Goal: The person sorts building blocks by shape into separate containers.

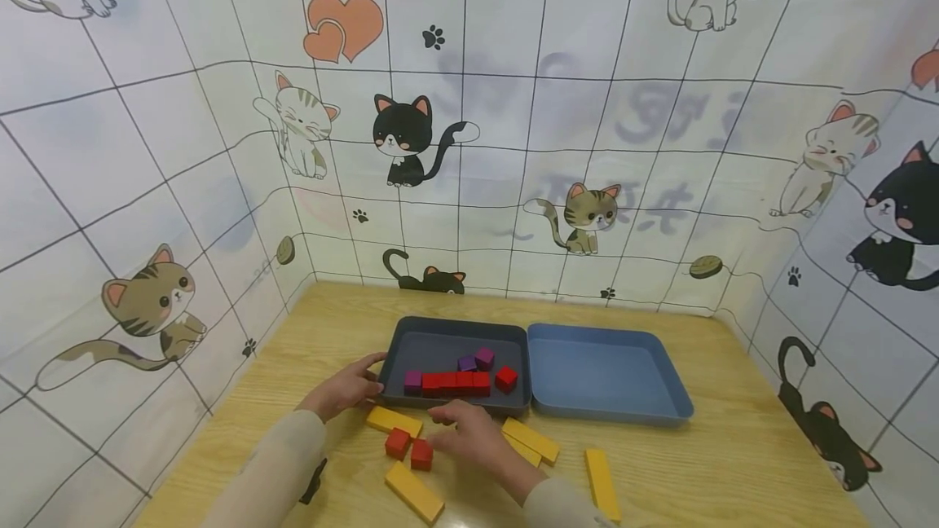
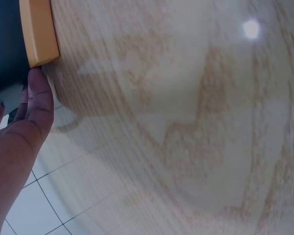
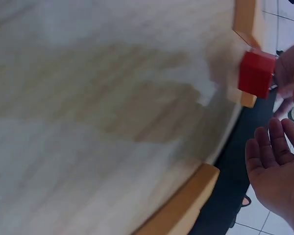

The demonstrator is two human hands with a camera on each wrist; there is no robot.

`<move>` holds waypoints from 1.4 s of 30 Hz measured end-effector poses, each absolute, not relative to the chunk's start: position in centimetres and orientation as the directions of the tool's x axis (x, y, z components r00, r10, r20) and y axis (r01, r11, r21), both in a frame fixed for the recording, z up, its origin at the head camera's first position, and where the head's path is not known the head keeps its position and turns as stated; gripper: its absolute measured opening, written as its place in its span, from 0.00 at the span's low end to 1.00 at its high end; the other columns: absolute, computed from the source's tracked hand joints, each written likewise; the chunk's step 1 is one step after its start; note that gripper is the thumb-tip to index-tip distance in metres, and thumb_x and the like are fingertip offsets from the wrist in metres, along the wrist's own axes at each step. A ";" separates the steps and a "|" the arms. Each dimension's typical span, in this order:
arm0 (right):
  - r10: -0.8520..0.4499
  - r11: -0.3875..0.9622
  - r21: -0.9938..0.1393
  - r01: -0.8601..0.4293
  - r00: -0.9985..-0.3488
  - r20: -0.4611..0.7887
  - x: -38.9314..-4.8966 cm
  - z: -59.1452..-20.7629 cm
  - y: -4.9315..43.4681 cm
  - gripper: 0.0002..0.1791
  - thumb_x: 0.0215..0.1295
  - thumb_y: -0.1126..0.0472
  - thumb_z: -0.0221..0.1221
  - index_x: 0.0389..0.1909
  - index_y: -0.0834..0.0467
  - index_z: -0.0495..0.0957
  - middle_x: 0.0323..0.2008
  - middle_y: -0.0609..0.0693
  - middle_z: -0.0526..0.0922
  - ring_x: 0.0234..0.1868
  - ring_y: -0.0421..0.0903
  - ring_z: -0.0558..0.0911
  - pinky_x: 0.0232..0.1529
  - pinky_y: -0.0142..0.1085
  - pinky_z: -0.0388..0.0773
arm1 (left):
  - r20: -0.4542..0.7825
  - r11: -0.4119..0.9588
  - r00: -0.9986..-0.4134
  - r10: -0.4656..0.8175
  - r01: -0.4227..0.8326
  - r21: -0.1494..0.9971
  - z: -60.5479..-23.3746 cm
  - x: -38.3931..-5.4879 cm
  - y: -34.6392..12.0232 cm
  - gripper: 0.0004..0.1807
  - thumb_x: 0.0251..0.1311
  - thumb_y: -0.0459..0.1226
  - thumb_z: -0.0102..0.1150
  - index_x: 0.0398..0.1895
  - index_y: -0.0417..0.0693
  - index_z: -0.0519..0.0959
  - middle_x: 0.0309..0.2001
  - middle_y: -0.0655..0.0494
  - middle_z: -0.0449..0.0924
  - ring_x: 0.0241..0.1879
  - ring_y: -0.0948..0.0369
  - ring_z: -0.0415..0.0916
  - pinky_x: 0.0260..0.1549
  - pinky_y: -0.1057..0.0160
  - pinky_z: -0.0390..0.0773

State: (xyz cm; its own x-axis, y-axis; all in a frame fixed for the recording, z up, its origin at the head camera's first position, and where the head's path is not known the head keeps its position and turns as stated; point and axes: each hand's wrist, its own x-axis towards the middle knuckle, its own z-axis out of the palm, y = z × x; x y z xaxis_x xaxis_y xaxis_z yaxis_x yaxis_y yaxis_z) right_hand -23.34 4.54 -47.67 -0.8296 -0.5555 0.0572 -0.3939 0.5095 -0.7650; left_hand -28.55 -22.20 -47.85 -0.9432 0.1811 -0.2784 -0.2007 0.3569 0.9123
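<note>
My left hand (image 1: 350,388) holds the left end of the dark tray (image 1: 433,343), its thumb (image 2: 40,98) near a yellow block (image 2: 40,34) in the left wrist view. Inside that tray lie a row of several red cubes (image 1: 456,384), a separate red cube (image 1: 506,379) and three purple cubes (image 1: 413,382). In front of the tray hovers my right hand (image 1: 475,437), holding nothing, its fingers (image 3: 264,149) loosely bent in the right wrist view. Two loose red cubes (image 1: 421,455) sit on the table just left of it.
A blue tray (image 1: 605,373) stands against the dark tray's right side. Several yellow blocks lie on the wooden table (image 1: 704,463), including one (image 1: 414,493) near the front and another (image 1: 603,483) at right. Cat-patterned cloth (image 1: 499,145) encloses the back and sides.
</note>
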 end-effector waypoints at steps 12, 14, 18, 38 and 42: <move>-0.589 0.552 -0.718 -0.425 -0.808 0.025 -23.0 -49.7 4.2 0.25 0.54 0.53 0.73 0.53 0.59 0.84 0.44 0.45 0.84 0.44 0.39 0.80 0.48 0.36 0.77 | -0.275 0.347 -0.942 0.195 -0.196 0.917 -47.7 -28.4 -22.2 0.36 0.64 0.23 0.51 0.75 0.39 0.56 0.53 0.33 0.72 0.45 0.49 0.79 0.48 0.44 0.79; -0.590 0.560 -0.707 -0.433 -0.807 0.027 -23.1 -49.8 4.1 0.25 0.53 0.54 0.73 0.52 0.59 0.84 0.43 0.45 0.84 0.43 0.37 0.79 0.48 0.36 0.77 | -0.273 0.350 -0.941 0.199 -0.191 0.917 -47.7 -28.4 -22.1 0.36 0.64 0.23 0.51 0.75 0.39 0.56 0.53 0.33 0.72 0.45 0.50 0.79 0.48 0.45 0.79; -0.587 0.581 -0.693 -0.427 -0.810 0.006 -23.1 -49.8 4.0 0.24 0.52 0.54 0.74 0.50 0.58 0.85 0.42 0.44 0.84 0.43 0.37 0.79 0.48 0.36 0.77 | -0.272 0.353 -0.943 0.192 -0.193 0.916 -47.7 -28.5 -22.1 0.36 0.63 0.23 0.52 0.75 0.40 0.56 0.53 0.33 0.72 0.44 0.50 0.79 0.48 0.44 0.79; -0.584 0.539 -0.736 -0.410 -0.811 0.024 -23.1 -48.5 4.2 0.17 0.57 0.55 0.70 0.48 0.52 0.86 0.39 0.39 0.82 0.42 0.38 0.81 0.44 0.35 0.78 | -0.279 0.351 -0.941 0.194 -0.199 0.915 -47.7 -28.5 -22.2 0.36 0.65 0.23 0.50 0.76 0.39 0.55 0.54 0.33 0.71 0.46 0.49 0.79 0.45 0.47 0.80; -0.571 0.547 -0.735 -0.401 -0.821 0.023 -23.2 -48.2 4.5 0.18 0.58 0.53 0.69 0.50 0.52 0.86 0.40 0.40 0.83 0.44 0.41 0.81 0.46 0.37 0.78 | -0.275 0.348 -0.941 0.198 -0.195 0.917 -47.8 -28.4 -22.3 0.36 0.64 0.23 0.51 0.76 0.39 0.55 0.53 0.33 0.71 0.45 0.49 0.79 0.44 0.48 0.80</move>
